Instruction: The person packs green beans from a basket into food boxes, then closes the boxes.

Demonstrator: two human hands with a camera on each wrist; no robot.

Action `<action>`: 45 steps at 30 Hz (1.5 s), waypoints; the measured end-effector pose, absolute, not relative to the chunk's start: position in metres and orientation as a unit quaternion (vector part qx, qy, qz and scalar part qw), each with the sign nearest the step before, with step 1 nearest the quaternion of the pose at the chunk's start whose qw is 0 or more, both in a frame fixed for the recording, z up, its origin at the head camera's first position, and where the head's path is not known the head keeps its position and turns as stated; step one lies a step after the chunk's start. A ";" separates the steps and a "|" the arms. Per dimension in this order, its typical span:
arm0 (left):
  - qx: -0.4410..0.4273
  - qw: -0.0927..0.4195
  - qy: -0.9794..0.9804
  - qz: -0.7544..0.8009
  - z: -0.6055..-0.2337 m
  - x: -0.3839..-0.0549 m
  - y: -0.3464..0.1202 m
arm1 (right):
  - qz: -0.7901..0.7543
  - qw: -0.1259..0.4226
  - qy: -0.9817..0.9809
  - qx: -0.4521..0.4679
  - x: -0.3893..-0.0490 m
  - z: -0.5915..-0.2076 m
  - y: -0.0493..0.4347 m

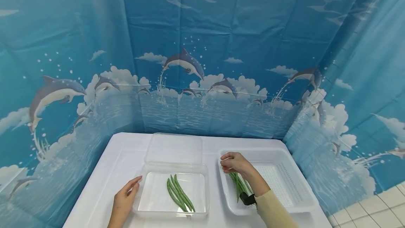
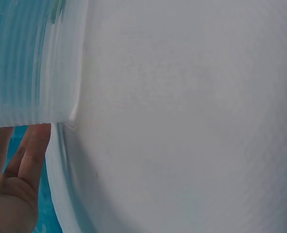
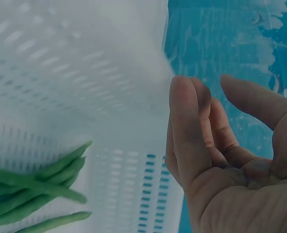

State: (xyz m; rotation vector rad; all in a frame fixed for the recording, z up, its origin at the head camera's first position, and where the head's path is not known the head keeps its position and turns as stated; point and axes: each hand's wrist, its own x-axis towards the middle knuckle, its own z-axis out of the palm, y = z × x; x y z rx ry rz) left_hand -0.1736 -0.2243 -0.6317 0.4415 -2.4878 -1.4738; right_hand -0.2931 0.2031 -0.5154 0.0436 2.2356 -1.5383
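Several green beans [image 1: 181, 193] lie at a slant inside a clear plastic box [image 1: 148, 215]. My left hand [image 1: 124, 200] is at the left wall of this box, its fingers [image 2: 34, 153] extended by the rim. Above the left side of a white perforated basket [image 1: 300, 185] is my right hand [image 1: 235, 164], with bent fingers and the thumb apart from them. Nothing sits between the thumb and fingers in the right wrist view. More green beans [image 3: 37, 187] lie in the basket, partly hidden under the right hand and wrist in the head view.
A clear lid [image 1: 174, 149] lies flat behind the box, at its back edge. Both containers stand on a white table [image 1: 104, 182]. Blue dolphin-print curtains [image 1: 202, 115] enclose the table at the back and sides.
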 end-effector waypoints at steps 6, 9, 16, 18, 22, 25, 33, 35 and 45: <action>0.145 0.107 -0.844 -0.505 -0.630 -0.175 -0.226 | -0.554 0.209 0.805 0.036 -0.291 -0.527 0.223; 0.142 0.107 -0.846 -0.502 -0.630 -0.175 -0.226 | -0.547 0.209 0.809 0.046 -0.291 -0.534 0.233; 0.145 0.113 -0.846 -0.501 -0.631 -0.173 -0.226 | -0.533 0.182 0.821 0.097 -0.294 -0.553 0.260; 0.147 0.115 -0.844 -0.502 -0.632 -0.172 -0.226 | -0.527 0.176 0.825 0.103 -0.295 -0.557 0.266; 0.149 0.117 -0.844 -0.502 -0.632 -0.172 -0.225 | -0.512 0.162 0.835 0.119 -0.296 -0.565 0.277; 0.149 0.119 -0.844 -0.502 -0.632 -0.173 -0.225 | -0.498 0.156 0.843 0.128 -0.299 -0.574 0.283; 0.149 0.110 -0.840 -0.510 -0.632 -0.173 -0.225 | -0.439 0.157 0.875 0.128 -0.302 -0.595 0.290; 0.149 0.110 -0.841 -0.509 -0.632 -0.173 -0.225 | -0.422 0.157 0.885 0.120 -0.302 -0.598 0.290; 0.149 0.119 -0.842 -0.505 -0.632 -0.173 -0.225 | -0.348 0.138 0.924 0.075 -0.301 -0.604 0.279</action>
